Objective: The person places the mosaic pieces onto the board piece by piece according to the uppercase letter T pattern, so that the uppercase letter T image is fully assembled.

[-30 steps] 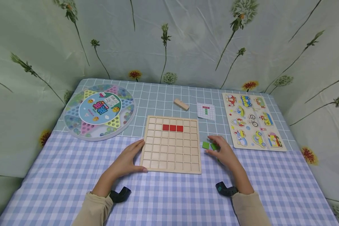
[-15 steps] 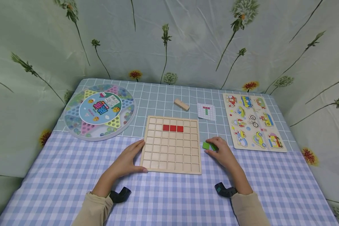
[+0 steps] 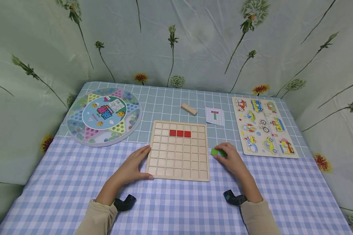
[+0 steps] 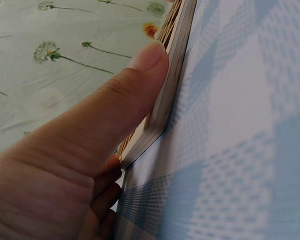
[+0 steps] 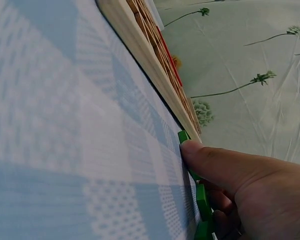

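A wooden grid board (image 3: 178, 156) lies flat before me, with three red square tiles (image 3: 180, 133) side by side in one of its upper rows. My left hand (image 3: 132, 166) rests against the board's lower left corner, fingertips on the left edge and thumb on the near edge. Just right of the board, my right hand (image 3: 231, 159) pinches a green square tile (image 3: 213, 151) between thumb and index finger, low at the tablecloth. A second green tile (image 3: 222, 153) is partly hidden beneath that hand. In the right wrist view another green tile (image 5: 204, 230) shows under the fingers.
Beyond the board are a small wooden block (image 3: 189, 109) and a pattern card (image 3: 215, 116) with a red and green T shape. A round Chinese checkers box (image 3: 104, 116) lies left; a vehicle picture puzzle (image 3: 264, 127) lies right.
My right hand has shifted slightly left and lowered, its thumb and index finger closing on the nearer green tile, which has turned a little. The left hand and board stay put.
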